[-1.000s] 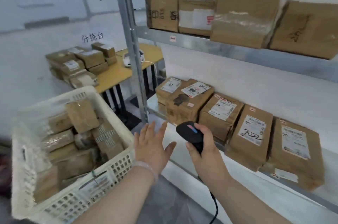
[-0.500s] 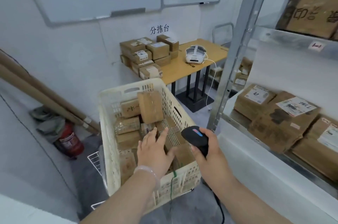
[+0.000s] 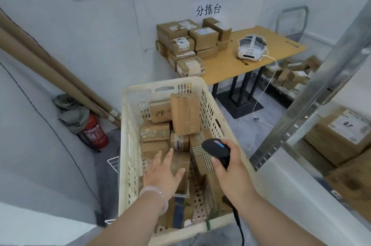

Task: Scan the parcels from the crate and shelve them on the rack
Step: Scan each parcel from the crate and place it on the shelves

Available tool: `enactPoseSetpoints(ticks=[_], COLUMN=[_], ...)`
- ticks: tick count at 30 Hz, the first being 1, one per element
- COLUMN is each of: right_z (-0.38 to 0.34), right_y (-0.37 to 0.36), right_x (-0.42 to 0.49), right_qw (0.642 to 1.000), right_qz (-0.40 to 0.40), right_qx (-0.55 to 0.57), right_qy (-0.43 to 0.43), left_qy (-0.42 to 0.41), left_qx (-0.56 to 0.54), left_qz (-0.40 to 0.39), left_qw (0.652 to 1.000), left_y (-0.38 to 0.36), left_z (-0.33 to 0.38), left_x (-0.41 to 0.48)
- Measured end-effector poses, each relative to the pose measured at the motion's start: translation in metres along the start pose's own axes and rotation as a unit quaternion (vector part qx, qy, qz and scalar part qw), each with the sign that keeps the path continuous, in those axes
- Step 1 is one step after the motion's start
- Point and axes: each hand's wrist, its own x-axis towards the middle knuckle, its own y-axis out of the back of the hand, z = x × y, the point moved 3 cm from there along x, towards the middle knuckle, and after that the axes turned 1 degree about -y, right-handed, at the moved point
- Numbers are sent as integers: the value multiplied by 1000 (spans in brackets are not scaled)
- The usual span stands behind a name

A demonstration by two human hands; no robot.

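A cream plastic crate point(image 3: 128, 145) stands below me, filled with several brown cardboard parcels; one tall parcel point(image 3: 185, 113) stands upright near its far end. My left hand point(image 3: 162, 173) hovers inside the crate with fingers spread, just above a flat brown parcel point(image 3: 181, 162), holding nothing. My right hand point(image 3: 230, 165) grips a black handheld scanner point(image 3: 215, 148) over the crate's right side; its cable hangs down. The metal rack point(image 3: 313, 93) rises at the right, with labelled parcels point(image 3: 341, 135) on its lower shelf.
A wooden sorting table point(image 3: 251, 59) at the back carries stacked boxes point(image 3: 190, 45) and a white headset point(image 3: 251, 49) with a cable. A red fire extinguisher point(image 3: 95, 133) and long cardboard tubes point(image 3: 50, 69) lean at the left wall. More boxes point(image 3: 291, 73) lie under the table.
My view has swung left from the rack to the crate. My left hand has dropped lower into the crate toward a parcel. The right hand still holds the scanner.
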Motion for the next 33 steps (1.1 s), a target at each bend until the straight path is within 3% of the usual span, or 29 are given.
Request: enactPoseSetpoints(ticks=[10, 23, 27, 33], right_z=[34, 71, 82, 83], right_y=[-49, -94, -93, -84], right_x=[75, 110, 109, 104], right_qw=[994, 987, 983, 983], right_qz=[-86, -92, -94, -80], right_qx=[-9, 1, 10, 22], right_qy=[-73, -135, -155, -166], left_qy=[90, 52, 55, 40], left_qx=[10, 221, 244, 214], left_qz=[-69, -191, -228, -196], left_qw=[993, 955, 941, 956], left_y=[-52, -97, -102, -92], left_z=[-9, 3, 0, -6], left_x=[62, 121, 125, 122])
